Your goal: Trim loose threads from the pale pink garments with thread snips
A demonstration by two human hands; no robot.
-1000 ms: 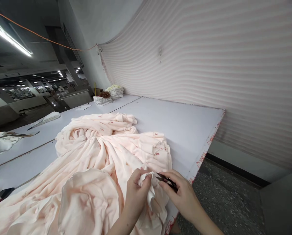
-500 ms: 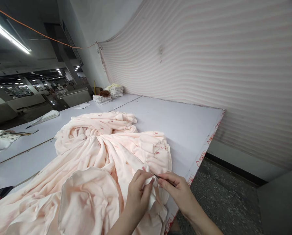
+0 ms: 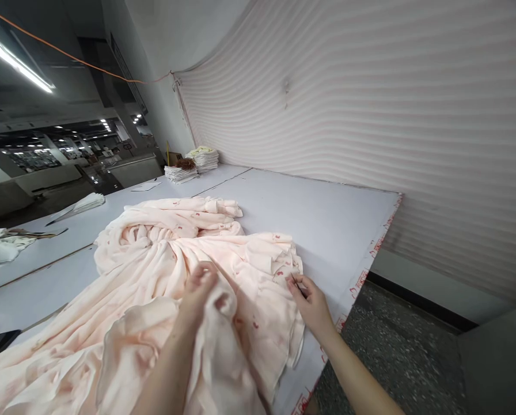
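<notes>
A long heap of pale pink fabric point(image 3: 154, 276) with small reddish prints lies in folds over the table. My left hand point(image 3: 200, 282), a little blurred, is closed on a raised fold of it, the fingers curled. From there the cloth hangs toward me in a loose drape. To the right, my right hand point(image 3: 310, 302) is closed around a thin dark pointed tool point(image 3: 300, 286), mostly hidden by the fingers. Its fingertips are by the ruffled edge of the fabric; whether they touch it I cannot tell.
The pale table point(image 3: 327, 207) has a right edge taped with red print. Folded cloth stacks point(image 3: 204, 160) stand at the back, beside a striped hanging sheet point(image 3: 348, 104). A dark flat object point(image 3: 1, 344) and white scraps point(image 3: 3, 251) lie at left.
My hands have parted. The left moved up and left with a fold of fabric; the right moved slightly up and right, away from the cloth edge both were holding, still gripping the dark tool.
</notes>
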